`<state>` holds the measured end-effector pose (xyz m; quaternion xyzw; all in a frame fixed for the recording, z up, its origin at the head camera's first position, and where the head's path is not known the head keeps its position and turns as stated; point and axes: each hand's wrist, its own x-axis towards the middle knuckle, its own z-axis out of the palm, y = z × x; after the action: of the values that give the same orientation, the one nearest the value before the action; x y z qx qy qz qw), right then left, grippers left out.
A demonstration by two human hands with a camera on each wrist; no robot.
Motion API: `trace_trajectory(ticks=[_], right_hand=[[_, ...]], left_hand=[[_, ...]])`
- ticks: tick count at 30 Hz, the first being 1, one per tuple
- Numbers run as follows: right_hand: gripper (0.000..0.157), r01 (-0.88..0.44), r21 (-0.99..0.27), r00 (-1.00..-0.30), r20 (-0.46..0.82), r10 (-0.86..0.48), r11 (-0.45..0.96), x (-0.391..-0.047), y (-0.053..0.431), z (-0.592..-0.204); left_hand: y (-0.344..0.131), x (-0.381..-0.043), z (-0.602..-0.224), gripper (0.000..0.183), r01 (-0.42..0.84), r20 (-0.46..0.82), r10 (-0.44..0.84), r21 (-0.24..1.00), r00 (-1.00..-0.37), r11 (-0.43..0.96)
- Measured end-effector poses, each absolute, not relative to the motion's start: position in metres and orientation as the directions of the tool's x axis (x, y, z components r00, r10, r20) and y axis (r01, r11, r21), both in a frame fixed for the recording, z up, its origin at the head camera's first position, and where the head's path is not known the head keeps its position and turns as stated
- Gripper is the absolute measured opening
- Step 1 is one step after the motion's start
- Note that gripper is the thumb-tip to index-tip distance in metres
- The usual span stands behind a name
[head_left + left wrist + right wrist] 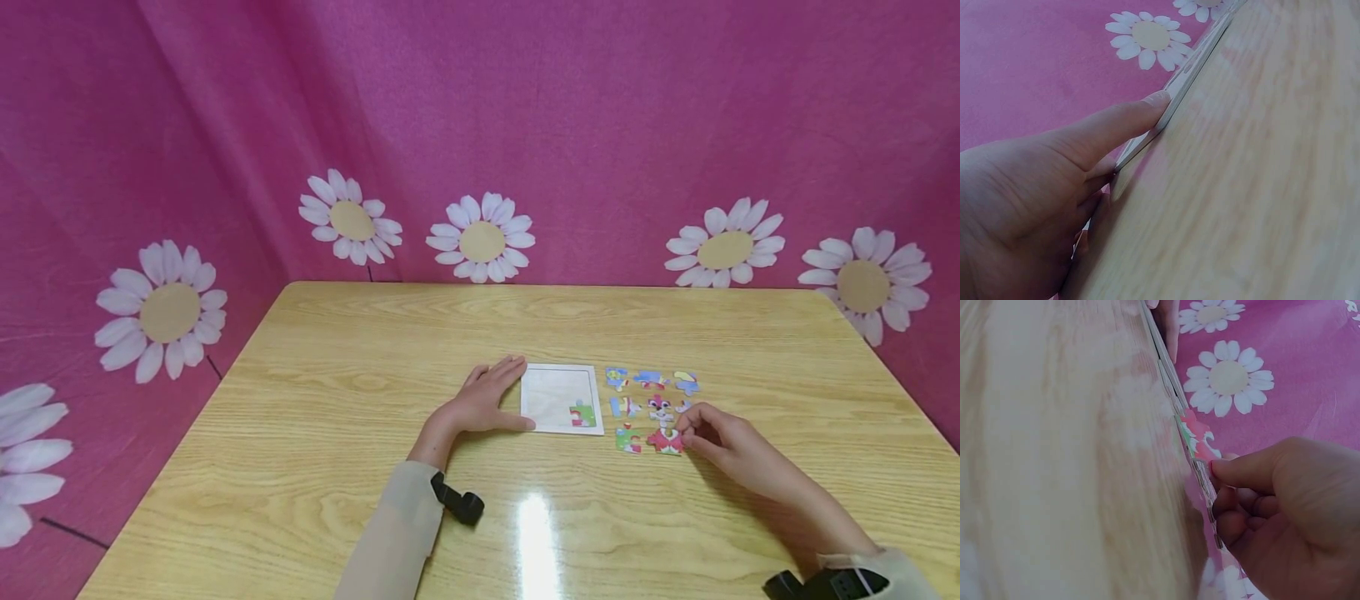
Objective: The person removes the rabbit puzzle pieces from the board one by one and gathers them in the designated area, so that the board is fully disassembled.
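Observation:
A white square puzzle tray lies on the table, with one green and red puzzle piece in its lower right corner. My left hand is spread along the tray's left edge; its thumb rests on the near corner and the fingertips touch the far one. To the right of the tray, my right hand pinches a red and white puzzle piece between thumb and fingertips. In the right wrist view, that red piece stands tilted above the neighbouring pieces.
Loose puzzle pieces lie in rows right of the tray, among them a blue one, a red animal-face one and a green one. The wooden table meets a pink flowered cloth at its far edge.

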<state>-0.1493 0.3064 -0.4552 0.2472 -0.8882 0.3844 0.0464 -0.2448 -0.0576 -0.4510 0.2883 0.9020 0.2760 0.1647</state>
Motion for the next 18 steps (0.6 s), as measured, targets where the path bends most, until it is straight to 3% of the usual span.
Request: trace_trajectory(ticks=[4,12,18], right_hand=[[0.011,-0.474,-0.638,-0.877,0.28,-0.391,0.607,-0.1509,0.3058,-0.4568],[0.011,-0.434,-0.619,-0.897,0.236,-0.373,0.654,-0.1509,0.3047,-0.4562],[0.014,-0.451,-0.623,-0.891,0.27,-0.366,0.639,-0.1521,0.2976,-0.4559]], left_hand=[[-0.0577,-0.2448,-0.4512,0.096,0.43,-0.139,0.611,0.591,-0.779,0.683],[-0.0577,-0.2452,-0.4515,0.096,0.427,-0.138,0.61,0.594,-0.78,0.682],[-0.0581,-0.2452,-0.4523,0.095,0.432,-0.134,0.614,0.596,-0.778,0.677]])
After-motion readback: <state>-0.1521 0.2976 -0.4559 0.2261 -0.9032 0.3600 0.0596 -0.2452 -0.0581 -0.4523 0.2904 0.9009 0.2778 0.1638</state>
